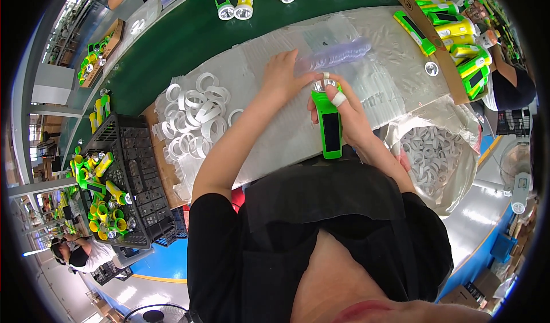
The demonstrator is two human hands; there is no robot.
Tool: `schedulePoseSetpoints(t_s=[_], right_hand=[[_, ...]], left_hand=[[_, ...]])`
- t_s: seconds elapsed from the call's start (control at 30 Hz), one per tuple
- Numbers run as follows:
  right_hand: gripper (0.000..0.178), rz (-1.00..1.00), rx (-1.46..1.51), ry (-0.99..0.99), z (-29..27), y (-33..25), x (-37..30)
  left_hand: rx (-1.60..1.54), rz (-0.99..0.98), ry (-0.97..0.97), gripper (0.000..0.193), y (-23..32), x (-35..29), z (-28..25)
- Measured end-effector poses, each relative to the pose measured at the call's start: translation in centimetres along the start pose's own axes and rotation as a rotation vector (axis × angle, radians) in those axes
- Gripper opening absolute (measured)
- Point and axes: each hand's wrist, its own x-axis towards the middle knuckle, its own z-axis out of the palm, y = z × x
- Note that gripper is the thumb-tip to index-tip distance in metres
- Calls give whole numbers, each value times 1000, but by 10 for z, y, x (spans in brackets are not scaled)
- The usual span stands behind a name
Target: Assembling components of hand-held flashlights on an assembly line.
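Note:
A green torch (330,125) with a dark panel on its body is gripped in my right hand (350,112), its clear round head pointing away from me. White tape wraps a finger and the thumb of that hand. My left hand (282,77) is open at the left end of a row of thin clear plastic discs (338,55). Its thumb reaches toward the torch head; whether it touches is hard to make out. Under both hands lies a plastic-covered work surface (269,139).
Left of my left forearm lies a pile of white rings (195,116); a bag (467,171) at right holds more. A black crate (134,168) with torches stands far left. A cardboard box (427,33) of torches sits at right. Several torches (244,1) line the green belt (172,48).

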Motion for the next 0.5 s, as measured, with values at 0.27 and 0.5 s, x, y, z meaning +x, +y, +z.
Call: schedulePoseSetpoints(t_s=[0.27, 0.5], right_hand=[[41, 9, -19, -27, -5, -4, 0], [36, 15, -105, -245, 14, 6, -1]], left_hand=[[-387, -16, -102, 50, 19, -6, -40], [-365, 339, -37, 40, 53, -69, -73]])
